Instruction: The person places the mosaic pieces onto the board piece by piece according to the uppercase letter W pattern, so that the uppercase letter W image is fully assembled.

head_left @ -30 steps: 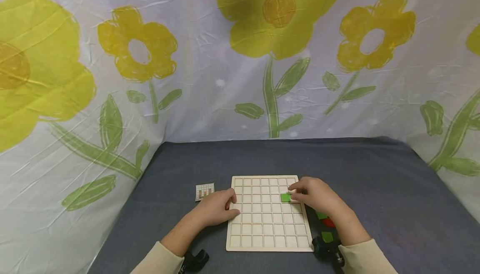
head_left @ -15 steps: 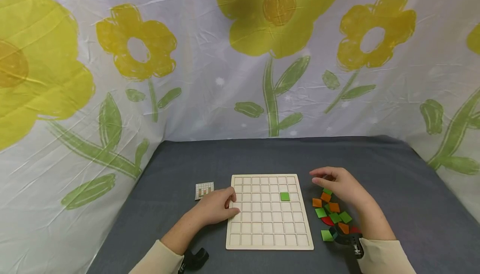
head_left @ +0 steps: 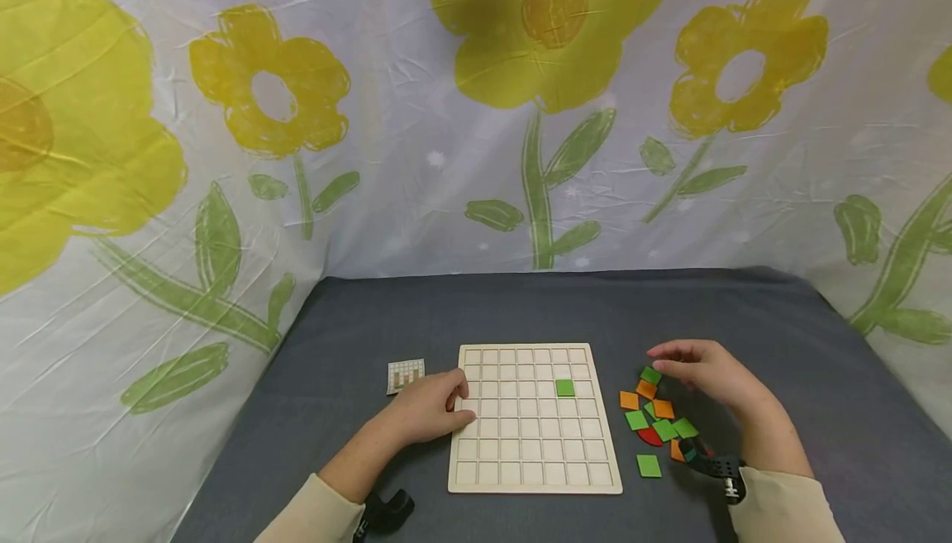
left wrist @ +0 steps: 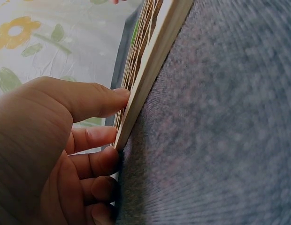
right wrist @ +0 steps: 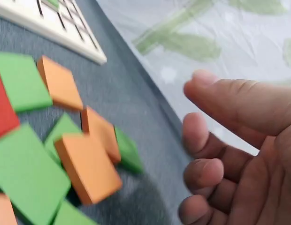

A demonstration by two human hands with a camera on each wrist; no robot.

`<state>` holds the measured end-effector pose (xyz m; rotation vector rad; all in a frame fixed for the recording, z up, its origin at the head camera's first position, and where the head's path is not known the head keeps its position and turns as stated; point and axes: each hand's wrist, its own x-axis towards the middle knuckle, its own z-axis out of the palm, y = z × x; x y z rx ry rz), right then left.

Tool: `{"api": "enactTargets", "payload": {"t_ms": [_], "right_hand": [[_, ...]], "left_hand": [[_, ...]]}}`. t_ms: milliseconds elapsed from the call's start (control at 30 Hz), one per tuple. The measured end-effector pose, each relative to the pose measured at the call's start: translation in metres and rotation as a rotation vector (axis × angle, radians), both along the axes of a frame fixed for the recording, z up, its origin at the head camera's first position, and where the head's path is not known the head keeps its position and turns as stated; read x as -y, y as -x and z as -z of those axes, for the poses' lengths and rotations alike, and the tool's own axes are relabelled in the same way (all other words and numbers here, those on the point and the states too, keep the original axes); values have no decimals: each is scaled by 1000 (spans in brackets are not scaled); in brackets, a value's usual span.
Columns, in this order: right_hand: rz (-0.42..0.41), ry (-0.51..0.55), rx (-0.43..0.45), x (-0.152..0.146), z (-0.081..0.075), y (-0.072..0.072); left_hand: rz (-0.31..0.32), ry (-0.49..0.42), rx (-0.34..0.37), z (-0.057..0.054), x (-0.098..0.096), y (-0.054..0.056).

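A pale wooden grid board (head_left: 531,444) lies flat at the middle of the table, with one green square tile (head_left: 565,388) in a cell toward its upper right. My left hand (head_left: 427,407) rests at the board's left edge. In the left wrist view, its thumb (left wrist: 103,98) and index finger lie on the board's rim, other fingers bent beside it. At the right, my right hand (head_left: 702,369) hovers by the far end of a heap of tiles. Its fingers (right wrist: 195,133) are loosely bent, thumb apart, and hold nothing. A green tile (right wrist: 128,152) lies closest to them.
The heap right of the board has green, orange tiles (head_left: 629,400) and red pieces (head_left: 649,437). A green tile (head_left: 649,466) lies apart, nearer the front. A small pattern card (head_left: 405,375) lies left of the board. Behind the grey tablecloth (head_left: 535,307) hangs a flower-printed curtain (head_left: 402,196).
My right hand has let go of the green tile on the board and moved right to the heap, uncovering its pieces. The left hand has stayed at the board's edge.
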<state>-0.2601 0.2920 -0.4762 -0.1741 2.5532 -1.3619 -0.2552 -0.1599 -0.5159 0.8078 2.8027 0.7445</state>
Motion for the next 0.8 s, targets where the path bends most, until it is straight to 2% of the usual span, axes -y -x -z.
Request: {"api": "enactTargets", "payload": {"t_ms": [167, 267, 600, 800], "right_hand": [[-47, 40, 117, -12, 11, 2], [-62, 44, 159, -15, 15, 2], [-120, -57, 160, -7, 18, 4], [-105, -74, 140, -2, 19, 4]], "left_hand": [[0, -3, 0, 1, 0, 0], [-1, -3, 4, 1, 0, 1], [5, -4, 3, 2, 1, 1], [7, -5, -1, 1, 0, 1]]}}
